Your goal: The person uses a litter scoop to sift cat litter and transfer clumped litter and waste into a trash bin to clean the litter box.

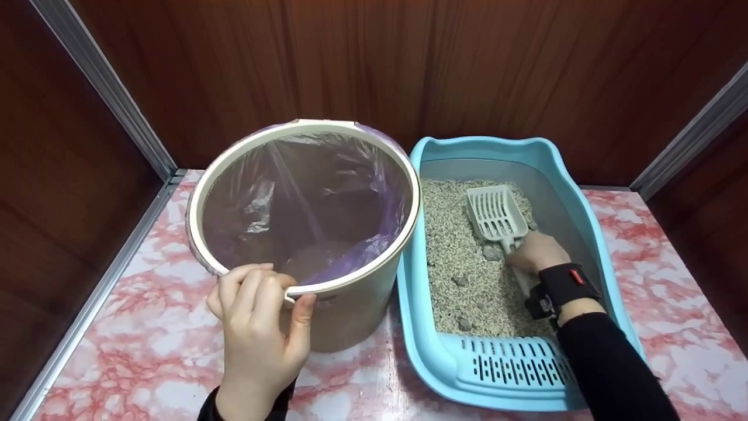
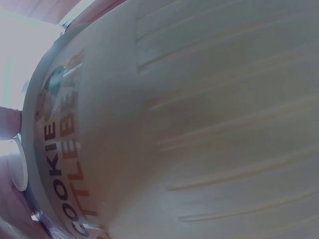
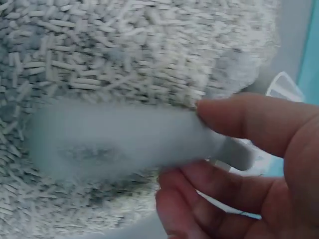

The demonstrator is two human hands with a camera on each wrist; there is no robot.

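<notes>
My right hand (image 1: 539, 252) grips the handle of a pale slotted litter scoop (image 1: 497, 211) over the litter (image 1: 467, 286) in a blue litter box (image 1: 414, 327). The scoop's slotted head lies on the litter toward the back, beside a grey clump (image 1: 493, 252). In the right wrist view the scoop handle (image 3: 124, 134) is blurred, held between thumb and fingers. On the left, my left hand (image 1: 257, 316) holds the near rim of a beige trash bin (image 1: 356, 316), fingers over the rim and thumb outside. A thin purplish bag (image 1: 304, 204) lines the bin.
More grey clumps (image 1: 460, 280) lie in the litter. The bin stands against the box's left side. Both are on a red-and-white marbled tabletop (image 1: 146, 298). A dark wooden panel (image 1: 362, 64) closes off the back, with metal-edged panels at both sides.
</notes>
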